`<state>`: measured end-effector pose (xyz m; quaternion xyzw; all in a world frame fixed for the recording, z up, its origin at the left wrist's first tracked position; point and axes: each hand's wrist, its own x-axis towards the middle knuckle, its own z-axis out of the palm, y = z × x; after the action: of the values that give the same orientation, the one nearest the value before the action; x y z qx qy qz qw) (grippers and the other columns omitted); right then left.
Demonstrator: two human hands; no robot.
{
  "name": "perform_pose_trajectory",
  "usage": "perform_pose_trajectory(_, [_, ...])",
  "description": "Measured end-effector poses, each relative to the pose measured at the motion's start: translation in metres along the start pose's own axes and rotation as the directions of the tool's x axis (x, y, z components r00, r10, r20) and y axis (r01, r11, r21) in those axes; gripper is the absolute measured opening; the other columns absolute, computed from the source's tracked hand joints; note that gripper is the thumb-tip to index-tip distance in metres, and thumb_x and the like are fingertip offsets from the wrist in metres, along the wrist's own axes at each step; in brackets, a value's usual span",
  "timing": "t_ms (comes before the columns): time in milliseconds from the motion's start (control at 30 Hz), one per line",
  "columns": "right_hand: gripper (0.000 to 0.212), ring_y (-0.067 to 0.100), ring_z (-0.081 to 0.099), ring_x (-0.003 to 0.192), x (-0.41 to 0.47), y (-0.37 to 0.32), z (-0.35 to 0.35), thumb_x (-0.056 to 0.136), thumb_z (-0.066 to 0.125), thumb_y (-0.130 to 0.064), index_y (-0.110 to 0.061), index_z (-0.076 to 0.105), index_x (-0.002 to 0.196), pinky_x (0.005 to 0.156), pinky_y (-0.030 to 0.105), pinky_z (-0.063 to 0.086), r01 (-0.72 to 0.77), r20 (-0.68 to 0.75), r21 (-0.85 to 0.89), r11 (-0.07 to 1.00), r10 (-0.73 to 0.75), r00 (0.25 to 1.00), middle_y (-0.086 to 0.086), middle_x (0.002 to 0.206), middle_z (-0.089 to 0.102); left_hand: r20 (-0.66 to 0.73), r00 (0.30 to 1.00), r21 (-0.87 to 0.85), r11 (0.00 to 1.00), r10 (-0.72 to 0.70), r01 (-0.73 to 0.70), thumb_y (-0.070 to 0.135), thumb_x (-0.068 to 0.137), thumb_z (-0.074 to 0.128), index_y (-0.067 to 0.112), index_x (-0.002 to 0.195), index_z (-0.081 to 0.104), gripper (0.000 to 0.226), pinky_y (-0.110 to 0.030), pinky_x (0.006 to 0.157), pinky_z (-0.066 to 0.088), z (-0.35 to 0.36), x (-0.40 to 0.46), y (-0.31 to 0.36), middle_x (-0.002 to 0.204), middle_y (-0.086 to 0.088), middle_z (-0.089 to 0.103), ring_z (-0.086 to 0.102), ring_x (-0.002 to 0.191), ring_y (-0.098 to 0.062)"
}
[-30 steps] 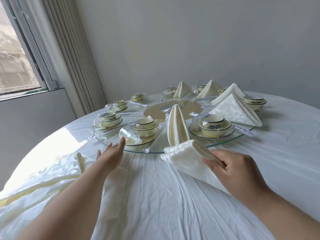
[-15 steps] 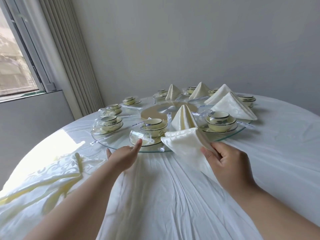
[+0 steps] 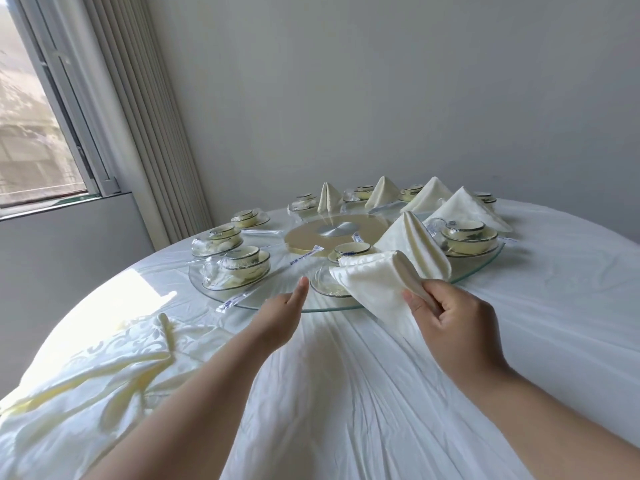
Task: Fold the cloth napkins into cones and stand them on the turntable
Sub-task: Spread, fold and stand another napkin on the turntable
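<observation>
My right hand [image 3: 450, 317] grips a folded cream napkin [image 3: 374, 282] by its narrow end, holding it tilted over the near rim of the glass turntable [image 3: 277, 301]. My left hand [image 3: 282, 311] reaches to that near rim with fingers straight, its fingertips touching the glass edge. Several cone-folded napkins stand on the turntable, the nearest cone [image 3: 414, 245] just behind the held one, others [image 3: 464, 209] at the right and back. A heap of unfolded cream napkins [image 3: 90, 372] lies on the table at my left.
Wrapped cup-and-saucer sets [image 3: 242, 265] and sealed chopstick packets [image 3: 304, 256] ring the turntable around a gold hub [image 3: 337, 232]. A white cloth covers the round table [image 3: 346, 393]. A window and vertical blinds [image 3: 138, 116] stand at the left, a plain wall behind.
The turntable has turned, carrying the cones and cups rightward. My left hand moved right along the rim. My right hand lifted the held napkin higher over the glass edge.
</observation>
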<state>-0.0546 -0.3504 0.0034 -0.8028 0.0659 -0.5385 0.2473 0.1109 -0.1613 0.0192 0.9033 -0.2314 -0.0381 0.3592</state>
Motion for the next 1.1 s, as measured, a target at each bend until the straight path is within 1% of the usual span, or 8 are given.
perform_pose_trajectory(133, [0.036,0.015,0.041,0.052,0.018,-0.011,-0.008,0.086,0.068,-0.028,-0.018,0.048,0.057,0.048,0.015,0.032,-0.057,0.091,0.010,0.998,0.056,0.994,-0.003,0.043,0.039,-0.080,0.996,0.166,0.986,0.034,-0.020,0.058,0.097,0.015,0.018,0.087,0.051,0.055,-0.029,0.085,0.034,-0.011,0.003,0.000,0.097,-0.010,0.059,0.055,0.110,-0.029])
perform_pose_trajectory(233, [0.037,0.013,0.035,0.046,0.041,-0.019,-0.007,0.086,0.067,-0.028,-0.013,0.048,0.057,0.046,0.018,0.027,-0.064,0.136,-0.013,0.998,0.065,0.989,-0.002,0.043,0.036,-0.013,1.000,0.358,0.934,0.011,-0.006,0.054,0.099,0.009,0.011,0.065,0.040,0.063,-0.041,0.110,0.028,-0.009,0.006,-0.002,0.069,-0.004,0.049,0.051,0.078,-0.021])
perform_pose_trajectory(400, [0.039,0.026,0.043,0.057,0.070,-0.026,0.027,0.089,0.062,-0.030,-0.011,0.044,0.060,0.050,0.032,0.026,-0.105,0.184,-0.096,0.990,0.121,0.975,-0.002,0.050,0.041,0.046,0.995,0.453,0.886,0.085,-0.097,0.054,0.099,0.006,0.012,0.062,0.043,0.067,-0.036,0.117,0.014,0.009,0.010,-0.001,0.062,-0.002,0.050,0.057,0.088,-0.022])
perform_pose_trajectory(567, [0.035,0.030,0.048,0.067,0.083,-0.020,0.088,0.090,0.056,-0.030,-0.013,0.043,0.063,0.059,0.029,0.033,-0.247,0.269,-0.192,0.950,0.293,0.918,0.002,0.062,0.049,0.005,0.993,0.308,0.944,0.121,-0.117,0.055,0.099,0.012,0.011,0.063,0.039,0.063,-0.032,0.071,0.039,0.016,0.007,0.010,0.065,-0.003,0.045,0.050,0.071,-0.022])
perform_pose_trajectory(633, [0.037,0.030,0.048,0.069,0.084,-0.014,0.110,0.090,0.054,-0.029,-0.014,0.037,0.061,0.060,0.029,0.034,-0.283,0.286,-0.233,0.930,0.344,0.894,0.003,0.065,0.049,-0.054,0.988,0.228,0.965,0.147,-0.131,0.057,0.097,0.015,0.013,0.067,0.043,0.060,-0.033,0.068,0.042,0.019,0.011,0.004,0.071,0.001,0.049,0.055,0.072,-0.022])
perform_pose_trajectory(800, [0.024,0.032,0.059,0.086,0.084,-0.002,0.144,0.093,0.050,-0.029,-0.015,0.045,0.075,0.065,0.029,0.034,-0.280,0.280,-0.328,0.902,0.376,0.883,0.010,0.091,0.065,-0.156,0.932,0.134,0.942,0.327,-0.308,0.049,0.099,0.023,0.016,0.060,0.024,0.051,-0.025,0.048,0.022,0.038,0.002,-0.009,0.056,0.003,0.029,0.031,0.050,-0.010])
perform_pose_trajectory(1000, [0.026,0.033,0.061,0.092,0.090,0.009,0.171,0.091,0.047,-0.031,-0.010,0.060,0.096,0.067,0.030,0.035,-0.302,0.273,-0.388,0.871,0.422,0.865,0.011,0.100,0.067,-0.119,0.920,0.059,0.927,0.375,-0.370,0.053,0.095,0.023,0.014,0.055,0.046,0.060,-0.005,0.060,0.032,0.049,0.003,-0.016,0.093,0.016,0.065,0.053,0.079,0.007])
perform_pose_trajectory(1100, [0.025,0.033,0.061,0.092,0.093,0.011,0.175,0.089,0.048,-0.032,-0.012,0.060,0.097,0.067,0.029,0.036,-0.262,0.317,-0.414,0.872,0.408,0.856,0.010,0.099,0.067,-0.102,0.914,0.099,0.918,0.393,-0.384,0.061,0.090,0.017,0.007,0.083,0.067,0.074,0.001,0.075,0.031,0.052,0.007,-0.019,0.118,0.021,0.060,0.046,0.111,0.014])
